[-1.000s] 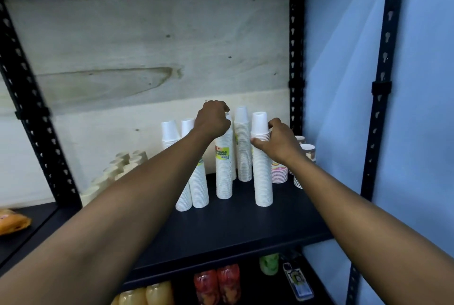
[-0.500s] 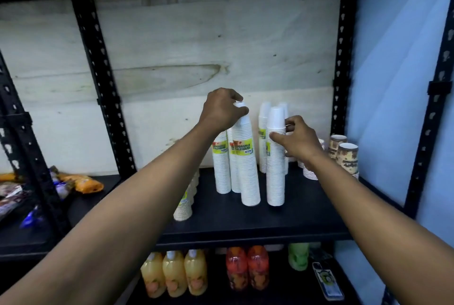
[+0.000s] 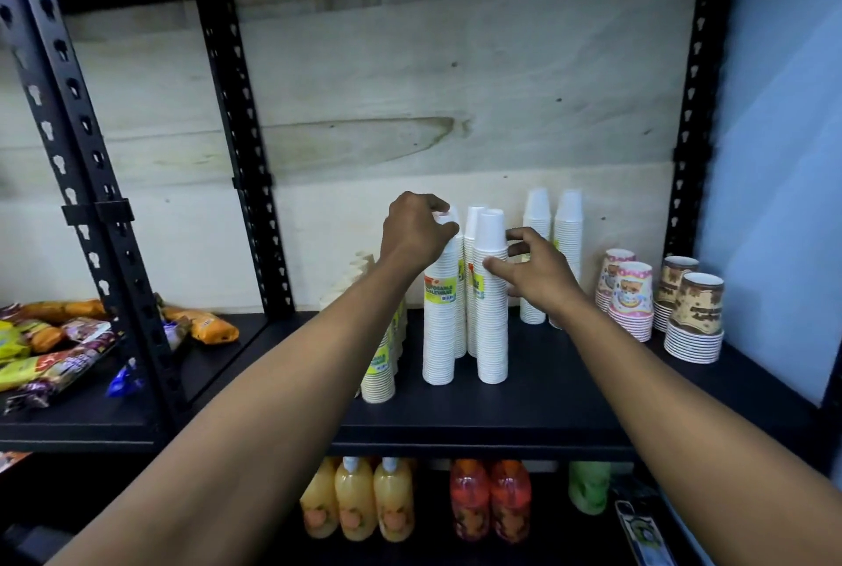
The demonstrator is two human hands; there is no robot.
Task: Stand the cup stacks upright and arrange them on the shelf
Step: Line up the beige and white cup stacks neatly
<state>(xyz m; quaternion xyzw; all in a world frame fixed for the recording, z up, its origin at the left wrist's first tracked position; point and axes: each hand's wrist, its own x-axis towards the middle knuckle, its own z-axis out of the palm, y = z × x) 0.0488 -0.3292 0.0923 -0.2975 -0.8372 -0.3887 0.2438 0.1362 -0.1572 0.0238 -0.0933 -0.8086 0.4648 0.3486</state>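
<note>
Several tall white cup stacks stand upright on the black shelf (image 3: 537, 410). My left hand (image 3: 417, 230) is closed over the top of the front left stack (image 3: 439, 337), which carries a green label. My right hand (image 3: 535, 271) wraps its thumb and fingers around the upper part of the front right stack (image 3: 492, 337). Another stack (image 3: 471, 228) stands close behind these two. Two more white stacks (image 3: 553, 228) stand at the back wall. A cream-coloured stack (image 3: 379, 371) leans backward just left of my left arm, which partly hides it.
Short stacks of printed paper cups (image 3: 631, 296) and brown ones (image 3: 695, 314) sit at the shelf's right end. Snack packets (image 3: 50, 346) lie on the neighbouring shelf to the left. Juice bottles (image 3: 355, 501) stand on the level below. A black upright post (image 3: 241, 164) divides the shelves.
The view has shifted left and back, bringing the left shelf into sight. Both hands remain on the two front stacks, which now stand closer together and a little further forward on the shelf.
</note>
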